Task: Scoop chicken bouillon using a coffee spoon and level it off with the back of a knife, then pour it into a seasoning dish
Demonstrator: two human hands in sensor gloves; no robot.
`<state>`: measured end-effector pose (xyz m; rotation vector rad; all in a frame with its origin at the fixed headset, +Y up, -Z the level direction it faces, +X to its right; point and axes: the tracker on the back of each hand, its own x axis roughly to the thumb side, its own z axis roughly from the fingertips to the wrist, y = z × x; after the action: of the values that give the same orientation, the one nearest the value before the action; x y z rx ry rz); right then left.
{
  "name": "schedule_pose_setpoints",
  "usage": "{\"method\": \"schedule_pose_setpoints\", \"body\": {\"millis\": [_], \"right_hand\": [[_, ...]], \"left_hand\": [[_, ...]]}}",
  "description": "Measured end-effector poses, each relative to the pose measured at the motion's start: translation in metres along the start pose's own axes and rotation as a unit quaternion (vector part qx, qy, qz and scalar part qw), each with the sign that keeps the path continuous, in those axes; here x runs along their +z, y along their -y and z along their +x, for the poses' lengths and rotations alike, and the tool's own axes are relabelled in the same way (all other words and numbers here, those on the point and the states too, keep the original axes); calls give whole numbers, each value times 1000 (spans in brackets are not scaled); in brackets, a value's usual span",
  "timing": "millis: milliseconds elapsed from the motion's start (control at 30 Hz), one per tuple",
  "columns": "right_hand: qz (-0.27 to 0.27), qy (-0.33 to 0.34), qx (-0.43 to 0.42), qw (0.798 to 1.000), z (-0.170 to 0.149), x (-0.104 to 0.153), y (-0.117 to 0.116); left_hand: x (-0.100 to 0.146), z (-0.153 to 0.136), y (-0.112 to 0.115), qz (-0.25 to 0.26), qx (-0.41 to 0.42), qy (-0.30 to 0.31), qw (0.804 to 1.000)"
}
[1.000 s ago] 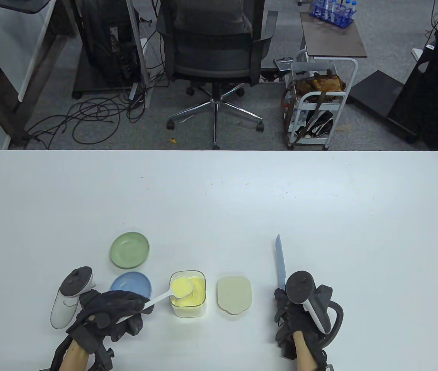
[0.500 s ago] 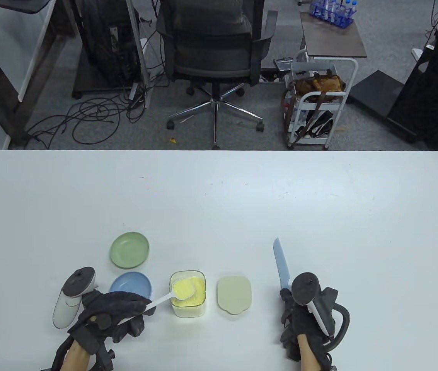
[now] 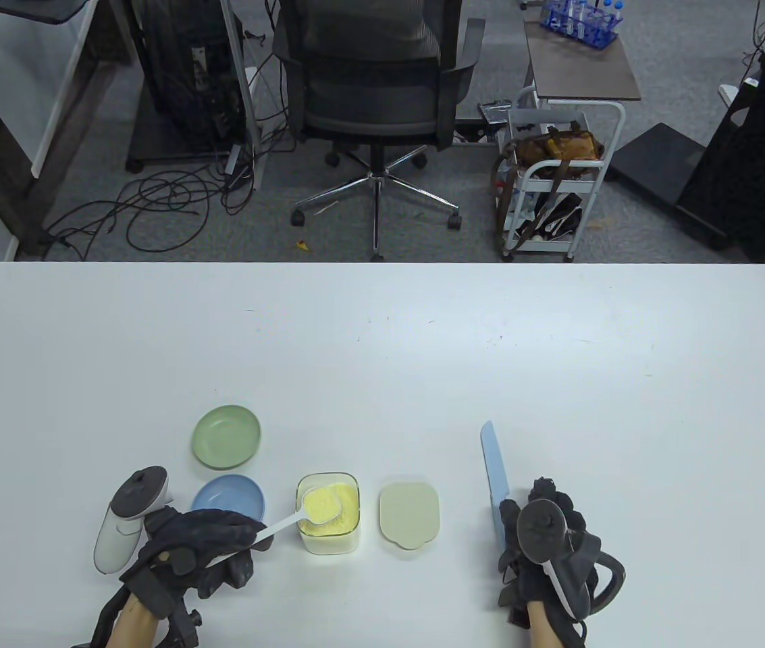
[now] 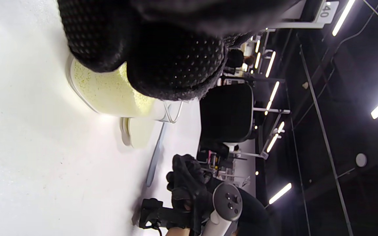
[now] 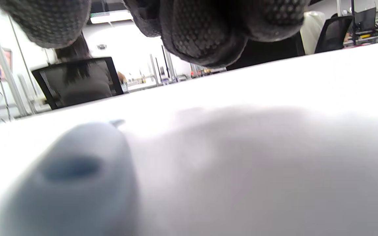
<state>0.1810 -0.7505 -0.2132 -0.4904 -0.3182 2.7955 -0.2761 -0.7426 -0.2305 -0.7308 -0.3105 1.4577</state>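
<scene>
My left hand (image 3: pixel 220 543) grips the handle of a white coffee spoon (image 3: pixel 284 520). Its bowl, heaped with yellow bouillon (image 3: pixel 320 505), hangs over the open clear container (image 3: pixel 329 533) of the same powder. The empty blue dish (image 3: pixel 227 496) sits just left of the container, the green dish (image 3: pixel 227 437) behind it. A light-blue knife (image 3: pixel 493 472) lies flat, tip pointing away. My right hand (image 3: pixel 547 513) sits low over its handle. In the right wrist view the blurred handle (image 5: pixel 71 177) lies below my fingertips (image 5: pixel 205 36), with a gap between them.
The container's beige lid (image 3: pixel 409 514) lies between the container and the knife. The white table (image 3: pixel 382 351) stretches far back. An office chair (image 3: pixel 372 81) and a cart (image 3: pixel 551 189) stand beyond its far edge.
The knife blade has turned from edge-on to flat and slid toward me. My right hand has dropped back and lower. The spoon has sunk slightly over the container.
</scene>
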Motion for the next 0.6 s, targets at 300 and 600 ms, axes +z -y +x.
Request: {"method": "schedule_pose_setpoints", "body": {"millis": [300,600], "right_hand": [[6,90,-38,995,22,14,6],[99,151,-43,983,39,21,-18]], "left_hand": [[1,1,-2,2,10,7,1000],[10,6,-10,21,23,28,999]]}}
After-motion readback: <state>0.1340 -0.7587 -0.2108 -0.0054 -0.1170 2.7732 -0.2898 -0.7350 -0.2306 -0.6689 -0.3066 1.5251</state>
